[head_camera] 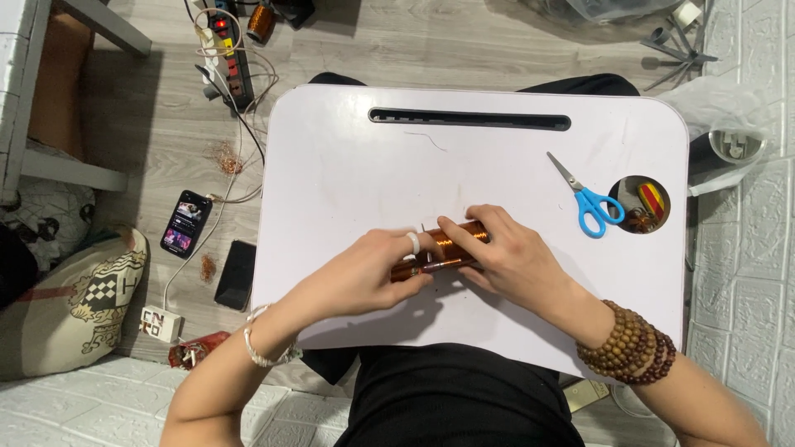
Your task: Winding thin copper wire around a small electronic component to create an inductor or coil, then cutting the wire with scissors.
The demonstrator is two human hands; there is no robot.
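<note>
**Two hands closed on copper wire coils over a white lap table**

Both hands meet over the middle of the white lap table (348, 165). The left hand (368, 273), with a white ring on one finger and a pale bracelet at the wrist, grasps a thin copper-wound rod (414, 269) that lies crosswise under its fingertips. The right hand (513, 257), with brown bead bracelets at the wrist, is curled over a thicker copper coil (464, 236), its thumb and forefinger pinching at the coil's near end. The coil is shiny orange-brown, wound tight, and lies on its side just beyond the rod, touching both hands.

Beyond and to the right of the right hand lie blue-handled scissors (590, 201), and past them a round cup hole (640, 204) holding small bits. To the left of the left hand, off the table on the floor, lie a phone (185, 222) with a lit screen and a power strip (228, 62).
</note>
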